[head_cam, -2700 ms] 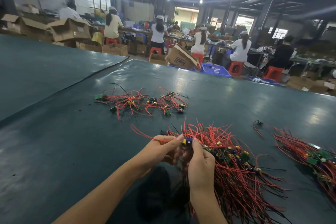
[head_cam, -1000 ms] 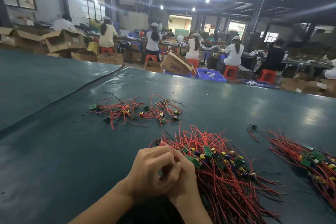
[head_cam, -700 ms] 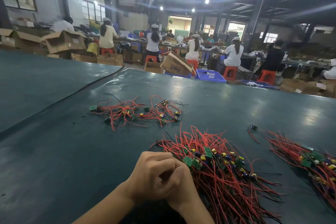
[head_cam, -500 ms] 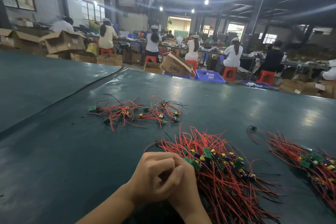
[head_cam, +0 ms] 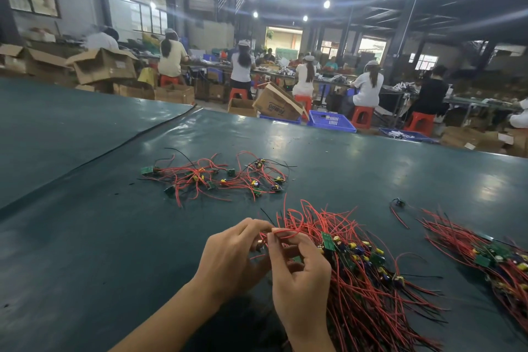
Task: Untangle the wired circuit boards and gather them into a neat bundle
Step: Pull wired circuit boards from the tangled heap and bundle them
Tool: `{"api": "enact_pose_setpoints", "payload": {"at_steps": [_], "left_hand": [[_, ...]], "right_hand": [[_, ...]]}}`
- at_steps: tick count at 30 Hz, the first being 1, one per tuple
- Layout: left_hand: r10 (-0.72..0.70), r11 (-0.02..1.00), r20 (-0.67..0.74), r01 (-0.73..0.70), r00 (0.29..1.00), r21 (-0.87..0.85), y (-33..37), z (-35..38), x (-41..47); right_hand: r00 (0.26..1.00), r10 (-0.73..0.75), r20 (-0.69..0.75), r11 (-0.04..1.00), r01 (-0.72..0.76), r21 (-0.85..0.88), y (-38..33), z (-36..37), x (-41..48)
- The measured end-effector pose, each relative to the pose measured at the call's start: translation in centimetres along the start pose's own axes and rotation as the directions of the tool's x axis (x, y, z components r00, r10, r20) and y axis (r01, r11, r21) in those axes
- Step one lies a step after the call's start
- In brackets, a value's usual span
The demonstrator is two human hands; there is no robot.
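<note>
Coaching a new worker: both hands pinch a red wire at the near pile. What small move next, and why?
Probably ease the red wire slowly leftward, away from the big bundle. The left hand and right hand both pinch it at the bundle's left edge, its loop lying among other wires; a gentle pull should free it without dragging neighbours.

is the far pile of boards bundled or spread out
Spread out. The far pile lies loose on the table, wires looping every way, boards scattered apart.
</note>
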State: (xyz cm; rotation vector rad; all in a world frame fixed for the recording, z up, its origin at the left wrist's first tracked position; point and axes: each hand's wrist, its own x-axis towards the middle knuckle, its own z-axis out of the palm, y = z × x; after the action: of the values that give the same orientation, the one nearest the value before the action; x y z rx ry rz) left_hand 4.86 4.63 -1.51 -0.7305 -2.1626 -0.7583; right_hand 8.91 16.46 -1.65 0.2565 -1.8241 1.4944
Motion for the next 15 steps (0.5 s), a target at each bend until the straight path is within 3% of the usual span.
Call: {"api": "enact_pose_setpoints", "payload": {"at_steps": [2,5,10,15], "left_hand": [[0.025,0.999,-0.032,-0.024,0.999,0.040,-0.6,0.1,0.0],[-0.055,0.993,-0.083,0.046,0.995,-0.112,-1.8,0.3,0.0],[-0.306,0.918,-0.307,0.194,0.901,-0.346,-2.6,0.3,0.9],[-0.386,0.810,-0.296,0.168,0.874,-0.561,-1.8,0.3,0.8]], "right_hand": [[0.999,-0.023,0.025,1.000,0.023,-0.001,-0.1,0.2,0.0],[0.996,-0.007,0.088,1.000,0.007,-0.005,0.2,0.3,-0.1],[0.912,0.236,0.335,0.968,-0.191,-0.161,1.2,0.4,-0.6],[0.860,0.386,0.333,0.919,-0.389,-0.061,0.5,0.5,-0.2]]}}
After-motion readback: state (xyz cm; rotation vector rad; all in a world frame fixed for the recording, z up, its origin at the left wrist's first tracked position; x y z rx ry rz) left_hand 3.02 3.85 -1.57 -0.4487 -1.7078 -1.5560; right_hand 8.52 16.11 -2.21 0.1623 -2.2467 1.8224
